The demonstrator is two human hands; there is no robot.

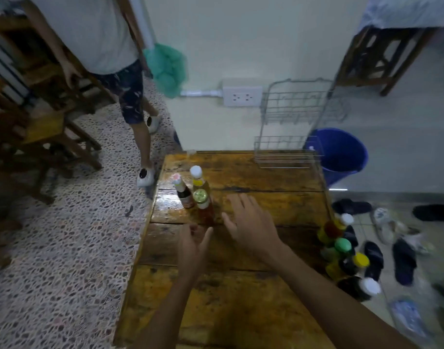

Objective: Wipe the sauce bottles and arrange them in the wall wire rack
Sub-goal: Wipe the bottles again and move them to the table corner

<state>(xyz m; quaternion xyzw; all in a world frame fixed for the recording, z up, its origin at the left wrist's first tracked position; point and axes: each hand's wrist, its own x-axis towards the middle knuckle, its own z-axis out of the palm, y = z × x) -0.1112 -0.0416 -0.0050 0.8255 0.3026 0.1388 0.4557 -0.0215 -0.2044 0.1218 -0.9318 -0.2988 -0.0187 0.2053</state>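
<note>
Three sauce bottles stand together near the left edge of the wooden table (253,293): a dark one with a pale cap (184,192), a yellow one with a white cap (199,178), and a red one with a gold lid (205,206). My left hand (192,244) hovers open just in front of the red bottle, touching nothing. To its right, my right hand (251,222) is spread open over the table, empty. Several more bottles (341,250) cluster at the table's right edge. The wire rack (294,122) hangs empty on the wall behind the table. No cloth is visible.
A blue bucket (341,154) stands on the floor behind the table's right corner. A wall socket (242,96) is left of the rack. Another person (125,79) stands at the left by wooden chairs (39,137). Shoes (397,248) lie on the floor at the right.
</note>
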